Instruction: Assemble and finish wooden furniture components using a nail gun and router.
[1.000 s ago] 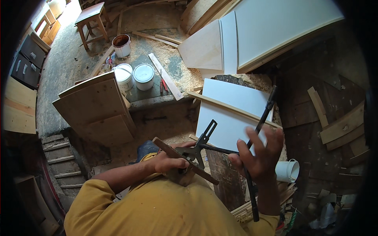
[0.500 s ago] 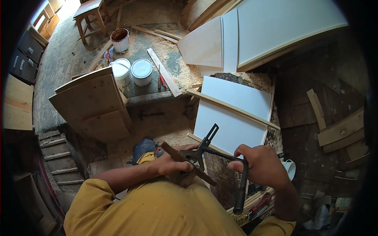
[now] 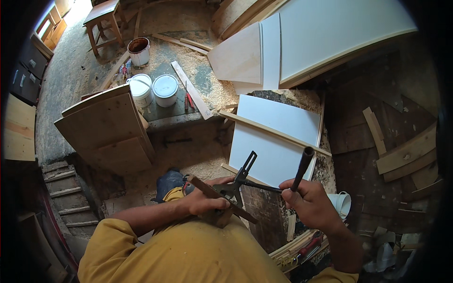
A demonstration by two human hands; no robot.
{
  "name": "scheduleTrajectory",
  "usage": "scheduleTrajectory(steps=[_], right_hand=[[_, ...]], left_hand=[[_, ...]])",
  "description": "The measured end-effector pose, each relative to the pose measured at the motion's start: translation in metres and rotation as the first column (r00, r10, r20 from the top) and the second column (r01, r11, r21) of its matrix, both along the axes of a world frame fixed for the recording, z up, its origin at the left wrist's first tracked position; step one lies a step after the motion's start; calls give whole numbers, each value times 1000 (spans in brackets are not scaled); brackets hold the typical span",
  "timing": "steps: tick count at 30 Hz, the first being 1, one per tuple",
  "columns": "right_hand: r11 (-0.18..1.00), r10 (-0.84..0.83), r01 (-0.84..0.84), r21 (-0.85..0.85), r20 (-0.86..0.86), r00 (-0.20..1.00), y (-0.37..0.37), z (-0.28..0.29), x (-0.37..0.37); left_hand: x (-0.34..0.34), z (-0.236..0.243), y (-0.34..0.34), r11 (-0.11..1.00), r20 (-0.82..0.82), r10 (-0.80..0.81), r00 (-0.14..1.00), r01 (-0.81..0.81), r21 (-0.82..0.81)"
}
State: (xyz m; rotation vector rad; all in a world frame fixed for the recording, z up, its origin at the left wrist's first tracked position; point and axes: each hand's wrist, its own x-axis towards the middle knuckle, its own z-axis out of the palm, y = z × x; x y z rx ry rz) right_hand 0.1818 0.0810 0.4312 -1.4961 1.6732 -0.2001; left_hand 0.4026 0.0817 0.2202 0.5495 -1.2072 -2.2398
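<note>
My left hand [image 3: 207,200] is closed around a narrow wooden bar [image 3: 200,186] and the body of a dark metal hand-cranked tool [image 3: 231,189], close against my yellow shirt. A slotted metal arm [image 3: 247,165] sticks up from the tool. Its rod runs right to a crank handle [image 3: 302,167], whose grip points upward. My right hand [image 3: 309,203] is shut on the crank near its bend. The tool's exact kind is unclear, and my left fingers partly cover its underside.
Beyond the tool lies a white panel [image 3: 269,146] crossed by a wooden strip [image 3: 278,129]. Leaning boards [image 3: 104,127] stand left, near white buckets [image 3: 165,89]. A white cup-like container [image 3: 342,205] and a red-handled tool [image 3: 309,246] are at the right. Wood offcuts [image 3: 408,151] lie farther right.
The crank grip has swung from hanging down to pointing up, and my right hand has turned with it. My left hand keeps its hold. The view has shifted slightly.
</note>
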Motion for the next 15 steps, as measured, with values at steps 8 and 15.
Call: scheduleTrajectory(steps=[8,15], right_hand=[[797,275,-452,-400,-426,862,8,21,-3],[660,397,-614,-432,-493,774,16,-7,-23]], left_hand=[[1,-12,-3,994,11,6,1000,-5,-106],[5,0,-8,989,70,-11,997,22,-150]])
